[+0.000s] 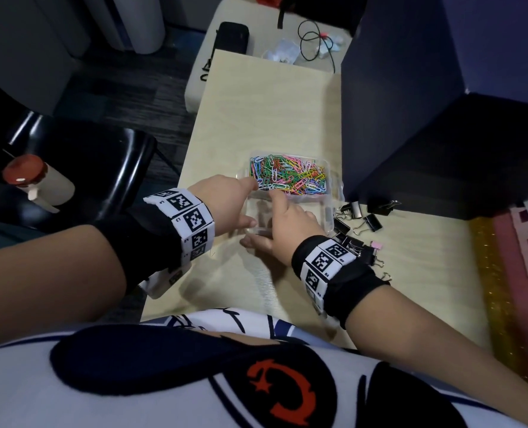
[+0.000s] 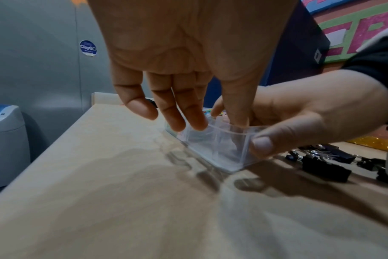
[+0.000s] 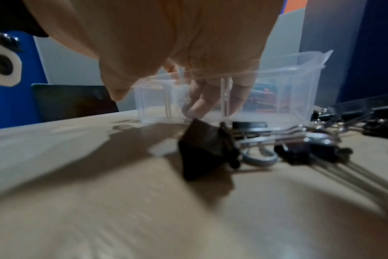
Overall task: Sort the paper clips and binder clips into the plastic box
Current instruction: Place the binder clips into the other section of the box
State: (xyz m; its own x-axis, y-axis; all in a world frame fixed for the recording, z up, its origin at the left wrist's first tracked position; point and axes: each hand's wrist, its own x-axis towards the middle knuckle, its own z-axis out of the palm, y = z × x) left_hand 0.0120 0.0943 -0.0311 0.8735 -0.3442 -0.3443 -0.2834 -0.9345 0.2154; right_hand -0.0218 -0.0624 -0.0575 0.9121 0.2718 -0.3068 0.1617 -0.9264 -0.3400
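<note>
A round blue sticker (image 2: 88, 48) on the grey wall panel (image 2: 44, 57) reads "ClayGO"; its smaller print is too small to read. The wristband tags (image 1: 324, 257) carry tiny codes, one reading "R4".

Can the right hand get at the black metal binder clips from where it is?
Probably yes: the right hand grips the clear plastic box, and the black metal binder clips lie uncovered just beside it.
</note>
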